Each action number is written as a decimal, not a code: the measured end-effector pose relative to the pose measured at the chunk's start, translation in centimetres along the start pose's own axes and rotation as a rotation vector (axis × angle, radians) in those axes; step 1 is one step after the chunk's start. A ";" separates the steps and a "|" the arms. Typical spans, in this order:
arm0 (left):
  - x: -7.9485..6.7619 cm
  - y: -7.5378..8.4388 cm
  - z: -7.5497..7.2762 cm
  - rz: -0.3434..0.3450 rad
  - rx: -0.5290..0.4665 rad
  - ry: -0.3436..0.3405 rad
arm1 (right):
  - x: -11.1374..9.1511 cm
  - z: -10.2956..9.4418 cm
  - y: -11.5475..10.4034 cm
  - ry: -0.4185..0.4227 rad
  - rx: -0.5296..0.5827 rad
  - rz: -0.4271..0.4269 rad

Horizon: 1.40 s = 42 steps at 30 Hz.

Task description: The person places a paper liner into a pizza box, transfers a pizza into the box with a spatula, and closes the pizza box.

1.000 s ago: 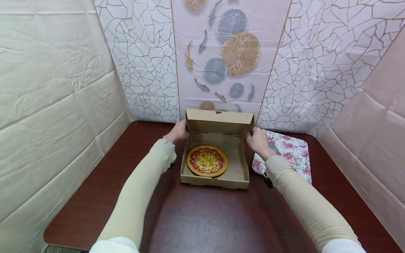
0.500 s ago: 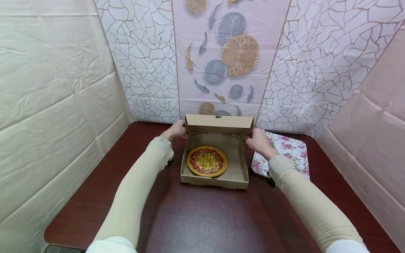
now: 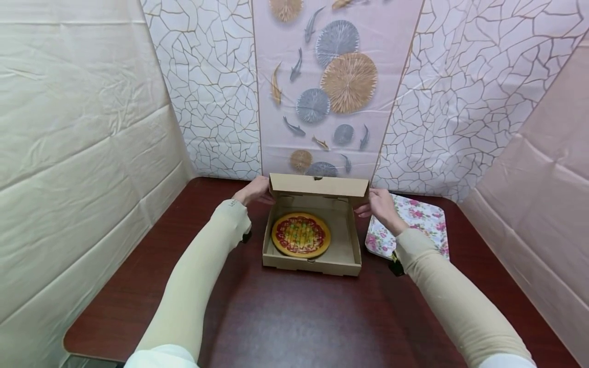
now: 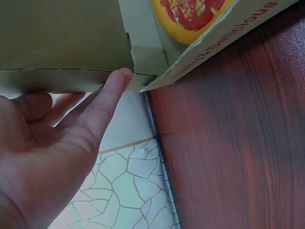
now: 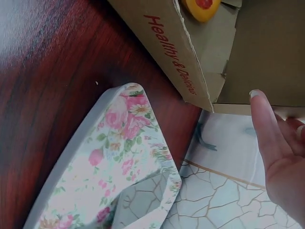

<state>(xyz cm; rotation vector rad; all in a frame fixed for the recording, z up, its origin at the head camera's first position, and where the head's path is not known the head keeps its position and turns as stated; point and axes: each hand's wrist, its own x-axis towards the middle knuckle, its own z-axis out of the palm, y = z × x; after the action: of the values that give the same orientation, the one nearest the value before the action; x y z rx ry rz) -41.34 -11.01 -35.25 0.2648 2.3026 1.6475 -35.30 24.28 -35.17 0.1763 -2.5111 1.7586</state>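
A brown cardboard pizza box (image 3: 337,268) stands on the table with its lid (image 3: 317,184) raised. Inside lies a round toy pizza (image 3: 301,235) with a yellow rim and red topping. My left hand (image 3: 255,191) is at the lid's left side; in the left wrist view one straight finger (image 4: 113,86) touches the lid's side edge, and other fingers are partly hidden behind it. My right hand (image 3: 381,206) is at the lid's right side with fingers extended. In the right wrist view a fingertip (image 5: 256,98) overlaps the lid's inner face.
A white tray (image 3: 425,212) with pink flowers lies right of the box, under my right wrist. The dark red wooden table (image 3: 294,317) spreads in front. A patterned wall covering (image 3: 216,117) rises behind the box, and pale cloth hangs on both sides.
The lid's front flap sits lower in the head view. Fingers of both hands, earlier curled at the lid's sides, have straightened. The box base and pizza have stayed in place.
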 end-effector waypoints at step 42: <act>1.3 -1.1 1.1 0.038 0.393 0.061 | -0.3 -0.5 0.6 -0.094 -0.182 0.188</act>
<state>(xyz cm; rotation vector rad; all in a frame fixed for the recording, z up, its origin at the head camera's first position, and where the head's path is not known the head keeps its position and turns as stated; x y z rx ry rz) -42.15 -9.96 -36.80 0.3475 2.6711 1.2193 -35.09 24.97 -35.65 0.0124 -2.8216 1.6029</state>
